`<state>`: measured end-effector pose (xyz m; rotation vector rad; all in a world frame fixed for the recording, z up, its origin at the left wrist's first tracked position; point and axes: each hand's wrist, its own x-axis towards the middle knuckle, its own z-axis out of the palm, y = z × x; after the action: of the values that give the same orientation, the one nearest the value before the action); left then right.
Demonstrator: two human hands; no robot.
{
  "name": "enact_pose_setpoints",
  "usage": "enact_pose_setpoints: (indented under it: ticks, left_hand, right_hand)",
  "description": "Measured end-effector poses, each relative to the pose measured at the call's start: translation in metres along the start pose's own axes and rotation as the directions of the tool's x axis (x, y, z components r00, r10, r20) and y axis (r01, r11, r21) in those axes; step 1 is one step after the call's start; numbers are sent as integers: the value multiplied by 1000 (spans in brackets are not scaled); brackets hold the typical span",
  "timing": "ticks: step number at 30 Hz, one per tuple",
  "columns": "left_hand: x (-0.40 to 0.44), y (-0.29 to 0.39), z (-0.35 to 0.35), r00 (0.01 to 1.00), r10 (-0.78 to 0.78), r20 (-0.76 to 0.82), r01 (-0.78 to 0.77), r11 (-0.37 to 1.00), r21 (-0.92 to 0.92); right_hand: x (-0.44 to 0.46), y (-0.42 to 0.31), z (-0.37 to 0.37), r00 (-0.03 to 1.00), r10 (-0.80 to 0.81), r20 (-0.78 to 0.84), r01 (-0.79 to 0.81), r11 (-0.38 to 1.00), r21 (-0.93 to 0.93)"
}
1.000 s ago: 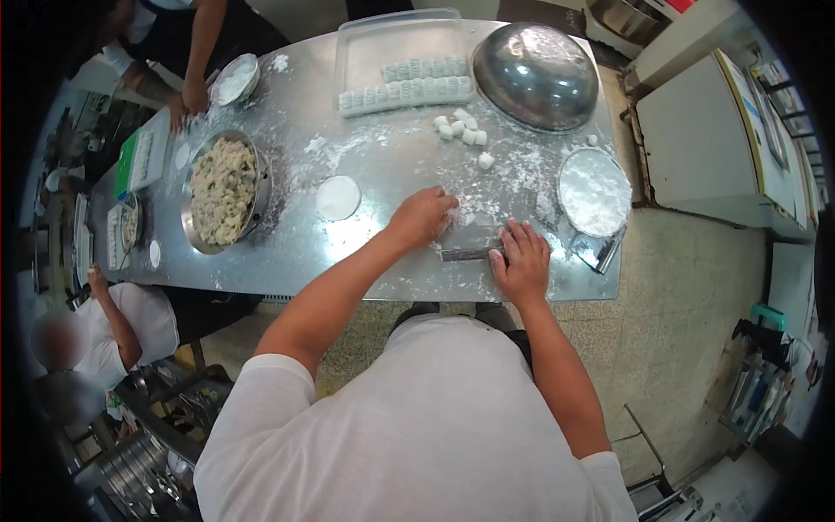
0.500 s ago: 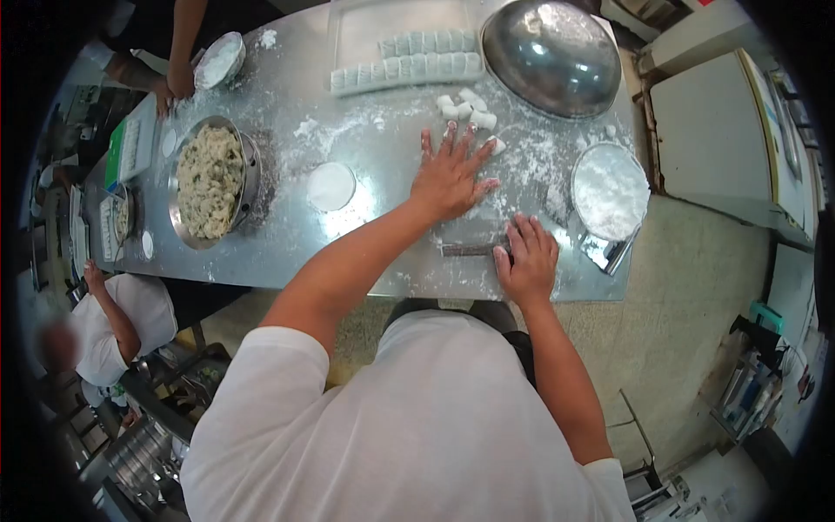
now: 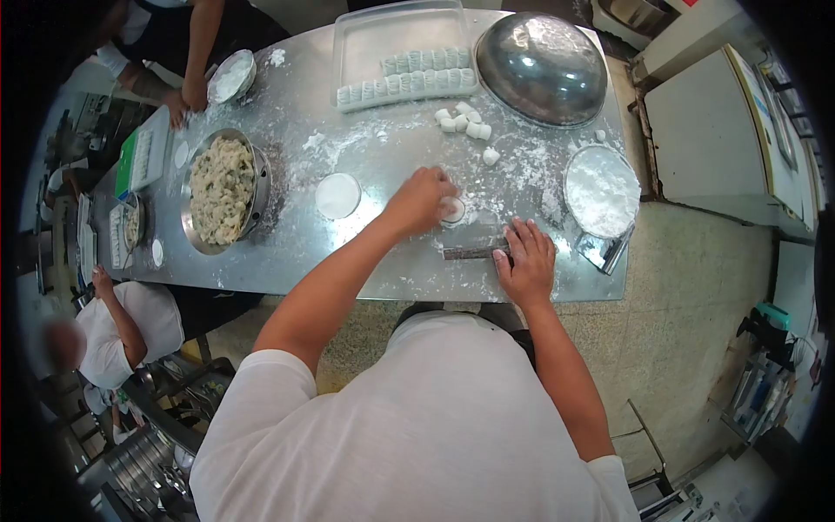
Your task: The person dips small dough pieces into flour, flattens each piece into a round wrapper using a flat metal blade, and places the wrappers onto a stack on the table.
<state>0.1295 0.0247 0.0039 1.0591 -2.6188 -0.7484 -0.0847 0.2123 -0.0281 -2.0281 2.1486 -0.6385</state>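
Note:
A small flattened dough round lies on the steel table, its left edge under the curled fingertips of my left hand. That hand is closed at the dough's edge. My right hand is over the right end of a dark, floury rolling pin, with its thumb beside the pin and its fingers bent over it. Ahead of my hands sits a cluster of small white dough pieces, with one separate dough piece nearer. Left of my left hand is a stack of round wrappers.
A bowl of flour stands at the right, near a metal scraper. Behind are an upturned metal bowl and a plastic tray of filled dumplings. A filling bowl stands left. Co-workers' hands are at the far left.
My left hand has drawn back toward me and gone from spread flat to curled, uncovering the flattened dough round. My right hand stays at the rolling pin. The view has shifted slightly.

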Motion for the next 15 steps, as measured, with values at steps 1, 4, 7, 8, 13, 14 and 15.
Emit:
enact_pose_setpoints:
  ticks: [1, 4, 7, 8, 13, 14, 15]
  left_hand:
    - [-6, 2, 3, 998, -36, 54, 39, 998, -45]
    - [-14, 14, 12, 991, -104, 86, 116, 983, -145]
    - [-18, 37, 21, 965, -144, 221, 236, 847, -477]
    - [-17, 39, 22, 962, -149, 230, 246, 840, -484]
    - [0, 41, 22, 956, -262, 131, 290, 908, -302]
    - [6, 37, 19, 952, -295, 79, 305, 910, -280]
    - [11, 36, 17, 954, -277, 117, 299, 920, -254]
  right_hand:
    - [0, 1, 0, 1000, -4, 0, 4, 1000, 15]
    - [-11, 1, -3, 999, -16, 48, 16, 1000, 3]
    - [-22, -4, -5, 995, -26, 100, 33, 997, -73]
    - [-15, -5, 0, 993, -22, 115, 31, 997, -73]
    - [92, -12, 13, 976, 178, 124, -143, 958, -250]
    - [105, -9, 16, 986, 152, 63, -133, 961, -243]
    - [112, -6, 16, 993, 121, -3, -118, 964, -240]
